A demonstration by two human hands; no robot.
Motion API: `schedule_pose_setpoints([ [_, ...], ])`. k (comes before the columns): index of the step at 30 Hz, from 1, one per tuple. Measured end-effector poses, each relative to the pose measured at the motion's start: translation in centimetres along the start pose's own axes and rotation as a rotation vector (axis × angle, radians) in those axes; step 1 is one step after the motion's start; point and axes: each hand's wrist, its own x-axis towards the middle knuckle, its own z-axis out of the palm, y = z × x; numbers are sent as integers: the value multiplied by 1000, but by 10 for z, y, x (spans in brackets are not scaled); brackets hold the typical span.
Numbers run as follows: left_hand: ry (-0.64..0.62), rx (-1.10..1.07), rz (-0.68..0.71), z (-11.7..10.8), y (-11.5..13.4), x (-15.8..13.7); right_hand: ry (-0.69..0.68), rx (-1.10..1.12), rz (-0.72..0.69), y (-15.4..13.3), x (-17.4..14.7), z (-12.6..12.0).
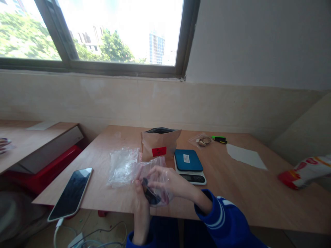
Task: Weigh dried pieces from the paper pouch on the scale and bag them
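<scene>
A clear plastic bag [165, 172] with dark pieces [151, 194] in its lower part is held up over the front of the table. My left hand [141, 193] grips it from the left, with the thumb against its side. Bent fingers of my right hand [168, 181] lie at the bag's right side and mouth; film covers part of them, and whether they pinch a piece inside is unclear. Just beyond stands an open brown paper pouch [160, 143] with a red label. A stack of empty clear bags [122, 167] lies left of my hands.
A kitchen scale [190, 165] with a blue top sits to the right. Behind it are a small bag of brown pieces [204, 141], a green-and-black cutter [219, 139] and white paper [245, 156]. A charging phone [72, 193] overhangs the left edge. A red-and-white packet [305, 170] lies right. Another person's hand [4, 144] shows far left.
</scene>
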Motion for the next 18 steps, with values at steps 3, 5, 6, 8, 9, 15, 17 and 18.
schedule_pose_setpoints([
  [3, -66, -5, 29, 4, 4, -4, -9, -84, -94, -4, -1, 4],
  [5, -76, 26, 22, 3, 3, -5, -64, -96, -124, -3, -1, 6],
  [6, -74, 38, 12, 2, 2, -5, -85, -92, -126, -2, 0, 7],
  [8, -55, 53, -3, 0, 0, -4, -105, -70, -122, 2, 1, 8],
  [9, -45, 59, -5, 0, -1, -3, -107, -54, -117, 4, 1, 9],
  [15, -79, -16, 5, -1, 1, 2, 51, -49, -55, 7, 1, -2],
  [17, -56, -63, -28, -2, 1, 5, 104, -36, -80, 3, 0, -14],
  [18, -37, -84, -51, -3, 1, 6, 127, -10, -106, 0, 0, -22],
])
